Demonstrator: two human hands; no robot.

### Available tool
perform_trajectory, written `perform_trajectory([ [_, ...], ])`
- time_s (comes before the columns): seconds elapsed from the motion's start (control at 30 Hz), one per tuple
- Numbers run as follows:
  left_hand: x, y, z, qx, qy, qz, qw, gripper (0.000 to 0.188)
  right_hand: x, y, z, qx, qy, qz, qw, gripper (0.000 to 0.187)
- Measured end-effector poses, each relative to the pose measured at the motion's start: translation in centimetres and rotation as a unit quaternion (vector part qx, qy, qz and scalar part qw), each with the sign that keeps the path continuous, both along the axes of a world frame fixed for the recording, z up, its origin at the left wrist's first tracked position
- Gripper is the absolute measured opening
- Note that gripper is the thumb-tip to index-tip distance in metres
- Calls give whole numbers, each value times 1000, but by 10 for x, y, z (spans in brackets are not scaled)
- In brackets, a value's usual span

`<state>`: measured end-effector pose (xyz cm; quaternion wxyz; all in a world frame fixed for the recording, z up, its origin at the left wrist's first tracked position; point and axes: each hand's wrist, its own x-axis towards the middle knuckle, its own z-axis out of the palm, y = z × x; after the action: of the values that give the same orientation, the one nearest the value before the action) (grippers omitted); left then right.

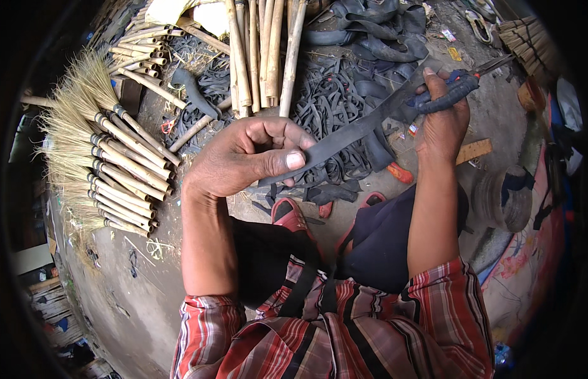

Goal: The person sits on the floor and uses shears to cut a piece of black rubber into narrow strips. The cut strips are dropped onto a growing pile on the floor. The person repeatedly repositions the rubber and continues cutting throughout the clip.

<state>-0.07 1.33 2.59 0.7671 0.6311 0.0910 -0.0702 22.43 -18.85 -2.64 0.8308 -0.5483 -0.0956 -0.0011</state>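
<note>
A long, flat black rubber strip (344, 136) is stretched diagonally between my hands. My left hand (246, 148) pinches its lower end between thumb and fingers. Up at the right, my right hand (442, 120) is closed around scissors (450, 93) whose handles are wrapped in dark material. Their metal blades point away to the right, off the strip. The strip's upper end lies by the right thumb, which seems to press on it; the fingers behind are partly hidden. Beneath the strip is a tangled heap of thin black rubber strips (329, 95).
Straw brooms with bamboo handles (126, 151) lie in a row at the left. Bamboo sticks (262, 57) stand in front, with more stacked behind. Wide black rubber pieces (382, 31) lie at the far side. A round grey block (496, 196) sits right of my knee.
</note>
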Motion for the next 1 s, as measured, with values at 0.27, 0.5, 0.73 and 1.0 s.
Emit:
perform_trajectory([
  [0.27, -2, 7, 2, 12, -1, 3, 1000, 21, -4, 6, 3, -60, 11, 54, 997, 15],
  [0.5, 16, 8, -16, -58, -27, 266, 962, 36, -57, 28, -9, -194, 18, 273, 942, 34],
  [0.73, 13, 27, -21, 49, -30, 405, 913, 56, -99, 36, -16, -331, -14, 446, 832, 49],
  [1.0, 11, 36, -19, 55, -47, 441, 894, 70, -104, 36, -26, -323, -12, 508, 798, 27],
])
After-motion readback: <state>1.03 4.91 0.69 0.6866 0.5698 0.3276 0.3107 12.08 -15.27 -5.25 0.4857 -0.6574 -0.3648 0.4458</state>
